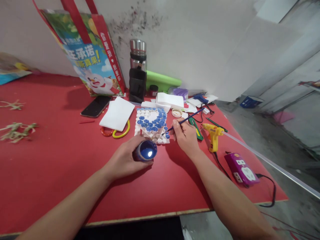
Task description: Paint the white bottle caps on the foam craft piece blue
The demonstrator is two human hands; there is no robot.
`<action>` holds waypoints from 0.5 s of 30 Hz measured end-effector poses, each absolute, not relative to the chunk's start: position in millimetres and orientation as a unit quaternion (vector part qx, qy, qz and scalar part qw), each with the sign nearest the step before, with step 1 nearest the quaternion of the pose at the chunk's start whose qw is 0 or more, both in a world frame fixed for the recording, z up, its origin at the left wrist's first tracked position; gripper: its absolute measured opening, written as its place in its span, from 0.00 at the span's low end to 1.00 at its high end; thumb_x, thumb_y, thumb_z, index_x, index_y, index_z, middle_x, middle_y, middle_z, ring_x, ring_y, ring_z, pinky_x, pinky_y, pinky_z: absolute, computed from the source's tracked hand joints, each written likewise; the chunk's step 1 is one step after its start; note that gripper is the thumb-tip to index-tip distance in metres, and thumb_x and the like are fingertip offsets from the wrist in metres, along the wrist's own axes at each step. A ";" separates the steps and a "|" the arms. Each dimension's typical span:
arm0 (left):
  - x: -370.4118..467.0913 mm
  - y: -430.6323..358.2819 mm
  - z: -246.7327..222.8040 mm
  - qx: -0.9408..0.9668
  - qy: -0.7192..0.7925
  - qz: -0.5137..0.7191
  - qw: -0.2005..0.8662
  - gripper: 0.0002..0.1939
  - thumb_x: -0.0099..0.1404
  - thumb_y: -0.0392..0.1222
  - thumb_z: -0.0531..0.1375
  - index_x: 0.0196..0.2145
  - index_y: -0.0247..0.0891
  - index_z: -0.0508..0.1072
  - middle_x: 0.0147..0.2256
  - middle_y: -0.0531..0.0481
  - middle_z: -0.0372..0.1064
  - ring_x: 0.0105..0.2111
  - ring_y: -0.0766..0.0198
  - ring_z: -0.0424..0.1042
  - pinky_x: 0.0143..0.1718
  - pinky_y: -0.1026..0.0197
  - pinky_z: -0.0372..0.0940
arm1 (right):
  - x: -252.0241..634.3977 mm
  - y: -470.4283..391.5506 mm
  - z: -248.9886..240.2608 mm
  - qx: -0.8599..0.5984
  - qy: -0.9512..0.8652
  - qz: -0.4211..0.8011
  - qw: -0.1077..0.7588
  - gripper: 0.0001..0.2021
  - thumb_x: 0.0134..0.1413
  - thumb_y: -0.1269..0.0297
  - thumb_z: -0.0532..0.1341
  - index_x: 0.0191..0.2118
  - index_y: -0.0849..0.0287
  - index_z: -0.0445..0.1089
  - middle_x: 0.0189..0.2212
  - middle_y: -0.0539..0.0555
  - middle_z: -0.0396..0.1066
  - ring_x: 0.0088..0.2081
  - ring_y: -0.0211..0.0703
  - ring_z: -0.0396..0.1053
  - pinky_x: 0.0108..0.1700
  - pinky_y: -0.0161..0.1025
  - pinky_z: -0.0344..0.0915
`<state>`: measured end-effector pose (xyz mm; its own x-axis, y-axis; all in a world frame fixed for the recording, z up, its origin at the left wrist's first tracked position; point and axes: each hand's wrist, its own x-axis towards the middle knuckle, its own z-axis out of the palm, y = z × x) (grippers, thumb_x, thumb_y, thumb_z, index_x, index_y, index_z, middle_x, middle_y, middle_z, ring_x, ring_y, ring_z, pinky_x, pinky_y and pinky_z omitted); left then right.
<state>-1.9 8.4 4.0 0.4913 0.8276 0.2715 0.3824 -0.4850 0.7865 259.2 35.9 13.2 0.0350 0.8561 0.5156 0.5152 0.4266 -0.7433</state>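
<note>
My left hand (127, 158) is wrapped round a small cup of dark blue paint (147, 150), near the middle of the red table. In my right hand (185, 136) a thin blue paintbrush (189, 117) is pinched, its tip pointing down and left. The brush tip is at the lower right of a square piece covered in small round bumps (153, 122); whether it touches cannot be made out. Many bumps are painted blue in a curved band, while others are white. The cup stands just in front of this piece.
Left of the piece lie white paper (117, 113), yellow-handled scissors (121, 130) and a phone (95, 106). Behind stand a thermos (138, 70) and a shopping bag (92, 56). To the right are a green cutter (196, 129), a yellow glue gun (214, 136) and a purple power box (241, 169).
</note>
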 end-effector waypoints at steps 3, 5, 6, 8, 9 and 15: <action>-1.7 8.5 4.7 0.794 0.382 0.329 0.339 0.23 0.62 0.45 0.74 0.53 0.42 0.76 0.49 0.46 0.80 0.46 0.51 0.80 0.49 0.51 0.74 | 260.7 36.5 14.6 -0.519 -0.669 0.157 0.509 0.23 0.77 0.42 0.55 0.33 0.52 0.66 0.22 0.49 0.74 0.21 0.41 0.70 0.30 0.40 0.69; -1.8 8.5 5.1 0.795 0.382 0.330 0.337 0.23 0.62 0.45 0.75 0.53 0.42 0.76 0.49 0.46 0.80 0.46 0.51 0.80 0.49 0.51 0.74 | 261.5 36.4 16.0 -0.524 -0.664 0.151 0.511 0.23 0.77 0.42 0.55 0.32 0.52 0.66 0.22 0.49 0.75 0.21 0.41 0.71 0.31 0.40 0.70; -1.9 8.6 5.2 0.796 0.381 0.329 0.335 0.23 0.62 0.45 0.75 0.53 0.43 0.76 0.49 0.46 0.80 0.47 0.51 0.80 0.49 0.51 0.74 | 261.7 36.1 16.7 -0.525 -0.662 0.149 0.514 0.23 0.77 0.42 0.55 0.32 0.52 0.66 0.22 0.50 0.75 0.21 0.41 0.71 0.32 0.40 0.70; -2.1 8.5 5.5 0.798 0.380 0.329 0.331 0.23 0.62 0.44 0.75 0.53 0.43 0.76 0.49 0.46 0.80 0.47 0.51 0.80 0.49 0.52 0.74 | 261.5 35.2 17.6 -0.524 -0.658 0.153 0.520 0.24 0.77 0.41 0.55 0.33 0.52 0.67 0.22 0.50 0.75 0.22 0.41 0.71 0.31 0.40 0.70; -2.1 8.5 5.6 0.798 0.380 0.330 0.331 0.23 0.62 0.44 0.75 0.53 0.43 0.76 0.49 0.46 0.80 0.47 0.51 0.80 0.49 0.52 0.74 | 261.1 34.6 17.9 -0.522 -0.656 0.159 0.521 0.24 0.77 0.41 0.55 0.33 0.53 0.67 0.23 0.50 0.75 0.21 0.41 0.71 0.31 0.40 0.69; -1.2 8.3 5.1 0.794 0.382 0.330 0.339 0.24 0.61 0.44 0.75 0.53 0.42 0.77 0.49 0.46 0.80 0.47 0.51 0.80 0.49 0.52 0.74 | 258.1 33.9 15.2 -0.515 -0.671 0.170 0.505 0.25 0.77 0.41 0.55 0.31 0.52 0.66 0.21 0.49 0.73 0.21 0.41 0.71 0.29 0.39 0.67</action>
